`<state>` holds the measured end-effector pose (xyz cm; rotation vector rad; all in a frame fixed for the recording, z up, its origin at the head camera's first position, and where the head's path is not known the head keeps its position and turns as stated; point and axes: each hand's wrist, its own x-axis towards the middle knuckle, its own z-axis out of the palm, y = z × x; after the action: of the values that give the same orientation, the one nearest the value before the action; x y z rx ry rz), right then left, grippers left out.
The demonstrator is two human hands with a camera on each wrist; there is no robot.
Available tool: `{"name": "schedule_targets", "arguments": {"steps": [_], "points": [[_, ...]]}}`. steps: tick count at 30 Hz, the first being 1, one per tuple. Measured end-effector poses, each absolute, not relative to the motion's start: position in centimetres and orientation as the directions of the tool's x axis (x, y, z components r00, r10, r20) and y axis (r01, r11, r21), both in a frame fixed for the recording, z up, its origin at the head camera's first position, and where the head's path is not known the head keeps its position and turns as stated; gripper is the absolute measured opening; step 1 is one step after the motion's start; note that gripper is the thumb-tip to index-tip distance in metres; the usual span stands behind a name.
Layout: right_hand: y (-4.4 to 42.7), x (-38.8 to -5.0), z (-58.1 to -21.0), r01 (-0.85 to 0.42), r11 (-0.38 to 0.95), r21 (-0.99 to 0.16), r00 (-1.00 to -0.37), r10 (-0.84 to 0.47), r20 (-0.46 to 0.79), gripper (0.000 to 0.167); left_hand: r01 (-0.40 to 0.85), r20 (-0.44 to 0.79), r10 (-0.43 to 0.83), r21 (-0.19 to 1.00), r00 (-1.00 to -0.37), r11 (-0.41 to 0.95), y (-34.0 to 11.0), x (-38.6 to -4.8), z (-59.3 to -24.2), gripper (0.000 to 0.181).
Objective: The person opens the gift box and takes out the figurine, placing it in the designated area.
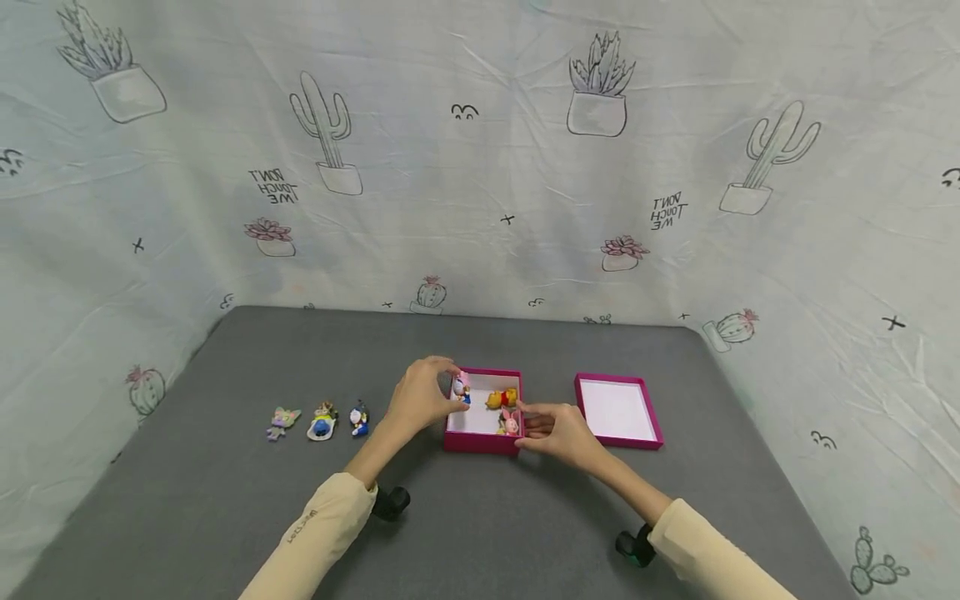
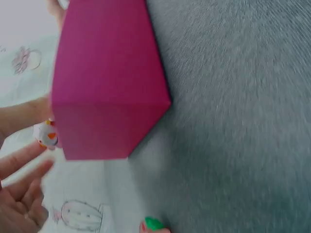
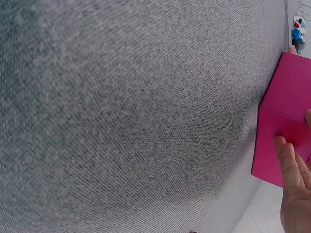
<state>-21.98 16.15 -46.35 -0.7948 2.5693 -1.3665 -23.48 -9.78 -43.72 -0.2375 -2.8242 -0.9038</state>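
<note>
An open magenta box with a white inside sits mid-table. Within it, a yellow bear figurine lies near the right wall, above a pink figurine. My left hand reaches over the left wall and pinches a white duck figurine with a pink top and blue lower part. Its white head and orange beak show between thumb and finger in the left wrist view. My right hand holds the box by its right side; in the right wrist view its fingers lie against the magenta wall.
Left of the box, a small greenish-purple figurine, a blue-and-yellow figurine and a dark blue-and-white figurine form a row. To the right lies the magenta-rimmed lid, white inside up. The grey table meets a cactus-print cloth.
</note>
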Motion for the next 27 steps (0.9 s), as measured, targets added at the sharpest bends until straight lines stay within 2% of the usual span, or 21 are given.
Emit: {"name": "schedule_targets", "arguments": {"steps": [10,18,27], "points": [[16.2,-22.0,-46.5,-0.378,0.445,-0.811,-0.858,-0.498,0.127,0.054,0.249,0.196,0.154,0.763,-0.968,0.596,-11.9,-22.8,-43.0,0.048],[16.0,-22.0,-46.6,-0.372,0.427,-0.825,-0.859,-0.494,0.132,0.055,0.339,0.266,0.211,0.739,-0.941,0.582,-14.9,-22.3,-42.4,0.051],[16.1,-21.8,-46.7,-0.376,0.428,-0.822,-0.862,-0.486,0.142,0.055,0.381,0.272,0.269,0.721,-0.924,0.578,-18.3,-21.3,-42.1,0.051]]}}
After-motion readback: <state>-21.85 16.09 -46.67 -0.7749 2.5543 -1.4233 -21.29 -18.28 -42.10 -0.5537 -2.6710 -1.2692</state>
